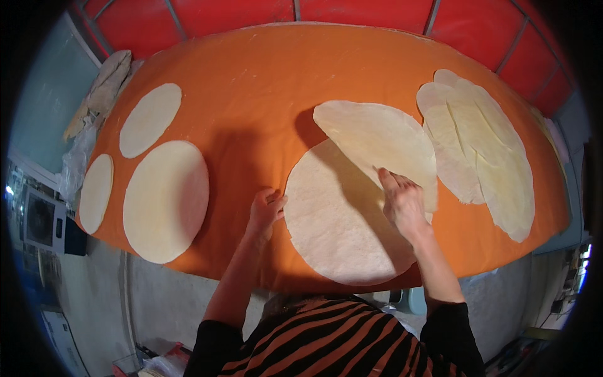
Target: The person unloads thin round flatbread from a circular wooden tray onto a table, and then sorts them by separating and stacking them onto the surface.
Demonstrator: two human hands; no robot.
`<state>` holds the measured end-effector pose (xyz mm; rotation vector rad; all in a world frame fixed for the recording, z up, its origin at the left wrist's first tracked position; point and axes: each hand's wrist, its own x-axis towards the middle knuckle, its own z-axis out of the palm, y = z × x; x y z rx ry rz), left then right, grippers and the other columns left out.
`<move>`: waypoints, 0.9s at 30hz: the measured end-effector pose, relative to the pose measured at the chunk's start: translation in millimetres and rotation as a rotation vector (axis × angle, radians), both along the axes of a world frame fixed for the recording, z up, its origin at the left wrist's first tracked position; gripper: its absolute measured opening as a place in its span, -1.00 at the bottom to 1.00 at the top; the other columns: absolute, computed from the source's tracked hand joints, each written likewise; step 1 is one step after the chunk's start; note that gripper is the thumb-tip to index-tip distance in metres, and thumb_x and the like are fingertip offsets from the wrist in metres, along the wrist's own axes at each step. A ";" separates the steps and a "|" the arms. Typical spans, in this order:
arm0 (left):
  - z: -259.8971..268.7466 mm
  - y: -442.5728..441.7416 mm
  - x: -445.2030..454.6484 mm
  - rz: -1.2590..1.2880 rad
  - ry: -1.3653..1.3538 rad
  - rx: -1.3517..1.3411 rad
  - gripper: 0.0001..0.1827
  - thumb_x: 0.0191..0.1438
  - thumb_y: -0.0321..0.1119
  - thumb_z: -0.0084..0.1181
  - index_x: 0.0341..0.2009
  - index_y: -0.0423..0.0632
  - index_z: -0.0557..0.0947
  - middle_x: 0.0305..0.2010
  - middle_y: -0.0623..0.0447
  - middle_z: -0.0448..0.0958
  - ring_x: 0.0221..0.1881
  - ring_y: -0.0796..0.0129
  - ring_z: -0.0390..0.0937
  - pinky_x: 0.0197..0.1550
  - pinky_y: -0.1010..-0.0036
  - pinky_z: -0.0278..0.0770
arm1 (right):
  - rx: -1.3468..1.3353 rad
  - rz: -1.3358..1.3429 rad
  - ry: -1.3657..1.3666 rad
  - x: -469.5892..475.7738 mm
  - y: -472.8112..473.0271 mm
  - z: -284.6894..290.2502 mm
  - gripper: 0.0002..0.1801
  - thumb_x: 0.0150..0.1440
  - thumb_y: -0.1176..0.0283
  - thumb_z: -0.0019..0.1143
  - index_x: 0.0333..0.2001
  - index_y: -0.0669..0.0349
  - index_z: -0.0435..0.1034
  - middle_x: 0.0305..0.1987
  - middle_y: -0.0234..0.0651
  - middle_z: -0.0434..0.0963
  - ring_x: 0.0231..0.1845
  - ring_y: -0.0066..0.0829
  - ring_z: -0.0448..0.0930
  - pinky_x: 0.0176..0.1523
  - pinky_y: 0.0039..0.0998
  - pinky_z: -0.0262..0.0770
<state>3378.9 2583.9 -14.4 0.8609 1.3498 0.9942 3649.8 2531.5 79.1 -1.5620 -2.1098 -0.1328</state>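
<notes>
A large, thin round sheet of dough or flatbread point(325, 221) lies before me on the orange-covered table. At its left edge is my left hand point(266, 209), thumb and fingertips pinched together on the rim. My right hand point(403, 200) grips the near edge of a second thin sheet point(386, 132), which is raised and partly overlaps the first. This upper sheet casts a dark shadow across the lower one. The right hand's fingertips are partly hidden behind the hand itself.
Overlapping thin sheets point(485, 141) are spread at the right. On the left lie a large round point(160, 202) and smaller rounds point(150, 120). The orange cloth point(264, 85) reaches the red panelled wall point(358, 14). Crumpled cloth point(106, 85) and a plastic bag point(77, 155) sit along the left edge.
</notes>
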 end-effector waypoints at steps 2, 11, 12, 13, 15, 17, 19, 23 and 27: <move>3.5 7.3 -10.8 -0.136 -0.093 -0.124 -0.66 -0.04 -0.30 0.04 -0.18 -0.18 0.38 -0.23 -0.01 0.41 -0.27 0.32 0.40 -0.28 0.45 0.41 | 0.086 0.058 -0.097 -18.2 -31.3 16.4 -0.61 -0.27 0.66 0.01 -0.23 0.33 0.34 -0.38 -0.18 0.47 -0.44 -0.36 0.49 -0.43 -0.40 0.42; -12.8 -8.5 -4.2 -0.220 -0.656 -0.352 -0.50 0.12 -0.06 -0.25 -0.01 -0.20 0.30 0.06 -0.12 0.29 0.01 0.18 0.31 0.07 0.29 0.21 | -0.129 0.175 -0.065 -56.2 -124.5 -79.3 -0.38 -0.32 0.44 0.11 -0.08 0.41 0.26 -0.01 0.03 0.33 -0.02 -0.07 0.39 -0.02 -0.17 0.30; -12.5 -12.6 -2.6 -0.211 -0.697 -0.337 -0.51 0.13 -0.07 -0.27 0.00 -0.20 0.29 0.06 -0.11 0.28 0.01 0.18 0.30 0.07 0.30 0.20 | -0.106 0.170 -0.081 -57.9 -124.4 -82.3 -0.38 -0.32 0.45 0.10 -0.08 0.41 0.26 0.00 0.03 0.32 -0.01 -0.07 0.38 -0.01 -0.17 0.29; -12.8 -16.6 -1.1 -0.202 -0.737 -0.323 -0.51 0.13 -0.08 -0.28 0.01 -0.20 0.28 0.07 -0.09 0.28 0.02 0.19 0.30 0.08 0.31 0.20 | -0.114 0.167 -0.052 -60.0 -124.2 -83.2 -0.38 -0.33 0.45 0.09 -0.08 0.41 0.26 0.00 0.03 0.31 0.00 -0.07 0.37 0.00 -0.17 0.28; -11.5 -20.6 3.5 -0.190 -0.782 -0.260 -0.53 0.14 -0.10 -0.28 0.01 -0.19 0.29 0.06 -0.06 0.29 0.02 0.22 0.30 0.07 0.34 0.20 | -0.132 0.154 0.006 -66.0 -124.0 -83.0 -0.38 -0.33 0.47 0.08 -0.08 0.41 0.26 0.02 0.03 0.31 0.02 -0.07 0.35 0.02 -0.17 0.27; -9.9 -22.8 8.6 -0.187 -0.788 -0.165 -0.56 0.13 -0.13 -0.24 0.00 -0.17 0.30 0.03 -0.03 0.32 0.00 0.26 0.31 0.05 0.37 0.23 | -0.120 0.145 -0.008 -69.7 -124.3 -88.1 -0.38 -0.34 0.46 0.08 -0.08 0.42 0.26 0.02 0.04 0.30 0.03 -0.08 0.35 0.02 -0.17 0.27; -13.2 -26.9 9.5 -0.148 -0.706 -0.103 -0.67 0.12 -0.24 -0.19 -0.08 -0.17 0.37 -0.04 0.02 0.37 -0.03 0.32 0.31 0.03 0.43 0.24 | -0.119 0.137 -0.013 -76.3 -123.3 -89.6 -0.37 -0.35 0.46 0.07 -0.08 0.43 0.25 0.01 0.05 0.30 0.04 -0.08 0.34 0.02 -0.17 0.26; -45.2 -23.9 8.8 0.012 -0.461 -0.061 -0.77 0.06 -0.37 -0.08 -0.20 -0.21 0.44 -0.18 0.05 0.43 -0.14 0.40 0.34 -0.07 0.52 0.29 | -0.123 0.129 -0.042 -88.4 -119.0 -86.1 -0.37 -0.31 0.44 0.08 -0.08 0.46 0.23 0.01 0.05 0.30 0.05 -0.07 0.32 0.01 -0.17 0.25; -71.8 -14.1 9.1 0.083 -0.371 -0.012 -0.83 -0.03 -0.47 -0.04 -0.30 -0.25 0.48 -0.32 0.02 0.46 -0.29 0.39 0.39 -0.17 0.52 0.33 | -0.103 0.097 -0.089 -91.5 -119.4 -72.6 -0.41 -0.25 0.41 0.07 -0.09 0.49 0.21 -0.04 0.08 0.33 0.01 -0.05 0.35 -0.04 -0.19 0.30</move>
